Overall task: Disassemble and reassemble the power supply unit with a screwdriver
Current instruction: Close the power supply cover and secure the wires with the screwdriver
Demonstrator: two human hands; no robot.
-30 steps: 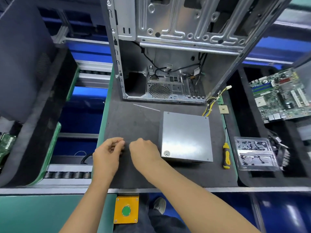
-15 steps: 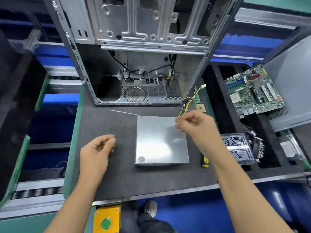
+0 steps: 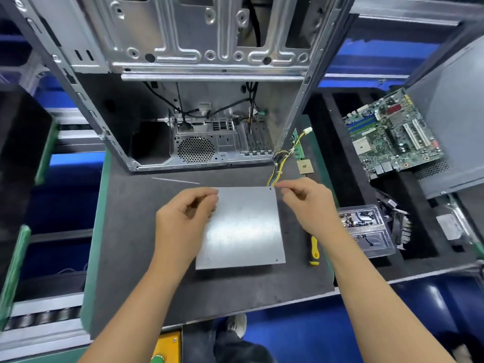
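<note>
The empty computer case stands open at 12 o'clock. Centred on the mat, the power supply unit lies lid-up. Since a second ago both hands have moved from the mat's near-left onto its far corners: the left hand and right hand each pinch something too small to identify, probably screws, suggesting reassembly. The screwdriver lies untouched at 3 o'clock. Beside it, a clear tray holds small parts.

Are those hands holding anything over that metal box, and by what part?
It cannot be told for sure. Both the left hand and the right hand pinch fingertips over the box's far corners, perhaps on screws too small to see.
</note>
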